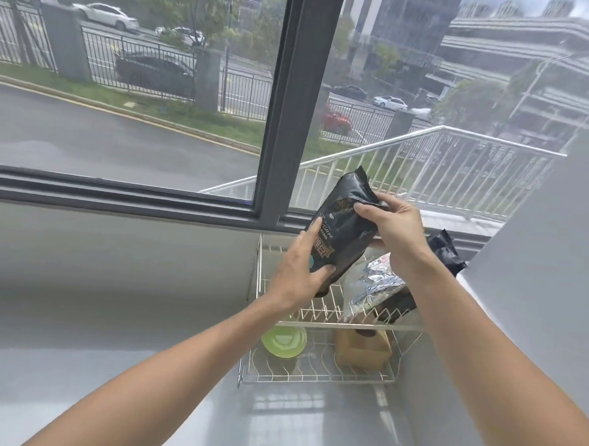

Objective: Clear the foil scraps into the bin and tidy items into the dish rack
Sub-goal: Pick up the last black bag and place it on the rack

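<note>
lower rack tier: green plate (284, 341), tan block (363, 351) | dish rack (315, 321) near right, under window | left hand (299, 274) grasps black pouch (342, 235) low edge, right hand (393, 224) pinches its right side, over upper tier | pouch likely light, soft, slick; hold by edges | foil bag (373, 285) right, on top tier

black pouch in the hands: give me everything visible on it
The black pouch is a glossy, foil-like packet with a crimped top seal and pale lettering plus a gold-brown emblem on its front. It looks sealed and fairly full. It is held tilted, top leaning right, above the upper tier of the wire dish rack. The left hand grips its lower edge; the right hand pinches its right side.
</note>
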